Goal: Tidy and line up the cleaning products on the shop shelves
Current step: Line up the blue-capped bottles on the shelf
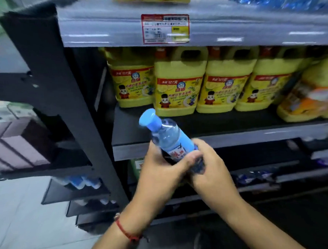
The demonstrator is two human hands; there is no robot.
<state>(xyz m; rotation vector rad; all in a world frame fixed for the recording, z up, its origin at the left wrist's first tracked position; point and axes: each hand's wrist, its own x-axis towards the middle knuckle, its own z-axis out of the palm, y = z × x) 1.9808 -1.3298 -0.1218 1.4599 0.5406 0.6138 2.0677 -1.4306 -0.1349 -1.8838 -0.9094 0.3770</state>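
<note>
A clear blue bottle (166, 132) with a light blue cap and a blue label is tilted up to the left in front of the middle shelf. My left hand (159, 171) grips its lower body from the left. My right hand (208, 163) curls round its base from the right. Behind it, several yellow detergent jugs (176, 86) with red caps stand in a row on the dark middle shelf (234, 121). The leftmost jug (133, 82) stands further back than the others.
A grey shelf edge with a red price tag (165, 28) runs above the jugs. More yellow jugs (312, 91), blurred, stand forward at the right. A black upright post (64, 94) bounds the shelf at left. Lower shelves hold dark packets (253, 177). Pale floor lies at bottom left.
</note>
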